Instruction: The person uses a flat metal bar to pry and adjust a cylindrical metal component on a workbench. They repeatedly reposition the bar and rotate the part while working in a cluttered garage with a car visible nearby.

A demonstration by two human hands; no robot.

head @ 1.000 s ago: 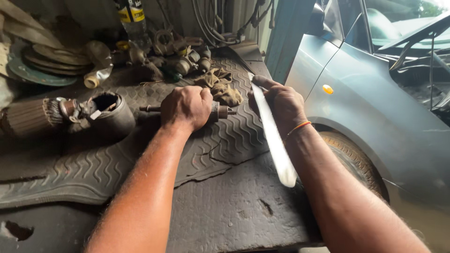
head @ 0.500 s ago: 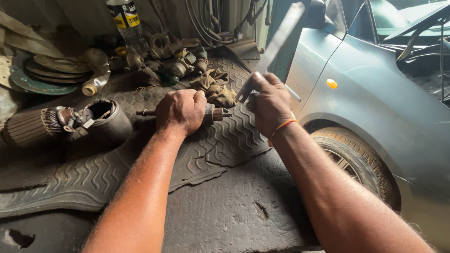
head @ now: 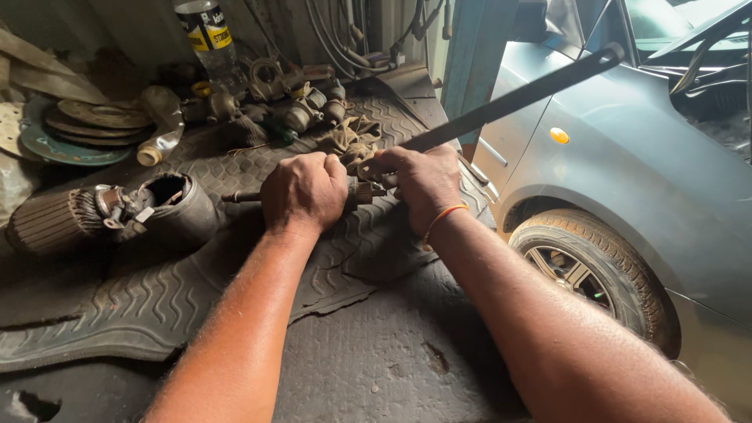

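Centrally, left hand (head: 304,192) is gripping a splined shaft (head: 365,192) lying left-to-right on the desk (head: 376,352), right hand (head: 423,178) clasping a long flat bar (head: 517,98) rising upper right.

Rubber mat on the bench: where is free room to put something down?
The rubber mat is bare in front of the rubber boot, left of the left forearm. The dark surface between both forearms is also bare. Behind the hands, among the metal parts and bottle, it is crowded.

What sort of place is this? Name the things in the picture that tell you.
Most likely a car repair workshop: a car stands beside a greasy bench strewn with worn metal parts, and the hands grip a shaft.
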